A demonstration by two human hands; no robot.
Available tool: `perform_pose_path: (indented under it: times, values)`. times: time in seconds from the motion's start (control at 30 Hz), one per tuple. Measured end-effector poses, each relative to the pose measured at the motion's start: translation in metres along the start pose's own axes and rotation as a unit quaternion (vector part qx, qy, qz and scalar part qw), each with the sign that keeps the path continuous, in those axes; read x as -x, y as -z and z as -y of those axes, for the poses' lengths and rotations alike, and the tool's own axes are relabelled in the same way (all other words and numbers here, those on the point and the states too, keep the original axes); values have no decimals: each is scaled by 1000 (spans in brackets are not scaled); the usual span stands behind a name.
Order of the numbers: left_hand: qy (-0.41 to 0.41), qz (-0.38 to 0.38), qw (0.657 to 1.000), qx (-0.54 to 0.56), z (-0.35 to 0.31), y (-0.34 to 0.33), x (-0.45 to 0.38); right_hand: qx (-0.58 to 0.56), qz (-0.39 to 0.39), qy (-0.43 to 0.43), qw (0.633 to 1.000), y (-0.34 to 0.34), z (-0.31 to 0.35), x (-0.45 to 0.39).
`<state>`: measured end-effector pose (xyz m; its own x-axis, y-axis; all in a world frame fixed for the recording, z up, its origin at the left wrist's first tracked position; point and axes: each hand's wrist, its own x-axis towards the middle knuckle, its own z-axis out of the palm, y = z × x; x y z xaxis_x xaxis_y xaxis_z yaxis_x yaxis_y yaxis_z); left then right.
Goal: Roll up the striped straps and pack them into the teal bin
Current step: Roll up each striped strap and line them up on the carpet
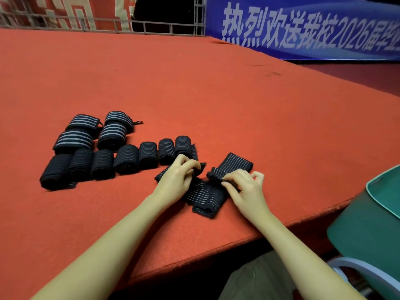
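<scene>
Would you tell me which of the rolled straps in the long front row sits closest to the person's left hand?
The rightmost roll of the front row, just beyond the left hand; the other rolls stretch away leftward.

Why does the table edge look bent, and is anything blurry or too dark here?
Head view: wide-angle lens bows the red table edge; the blue banner lettering is soft; under the table falls into shadow; the loose strap between left hand and right hand stays fairly sharp.
</scene>
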<state>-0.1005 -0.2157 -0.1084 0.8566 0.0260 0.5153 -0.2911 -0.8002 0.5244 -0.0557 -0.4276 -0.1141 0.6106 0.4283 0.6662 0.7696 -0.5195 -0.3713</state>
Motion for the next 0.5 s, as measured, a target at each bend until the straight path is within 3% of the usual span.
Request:
perform_pose_path:
  times: [0.17, 0.4, 0.5]
  values:
    - [-67, -61, 996, 3, -23, 9, -13, 27, -43, 16, 999, 4, 11, -22]
    - [-128, -79, 981, -126, -19, 15, -13, -18, -67, 52, 996, -3, 27, -31]
    - [-128, -93, 981, -108, -14, 16, -5, -85, -48, -24, 995, -5, 28, -27]
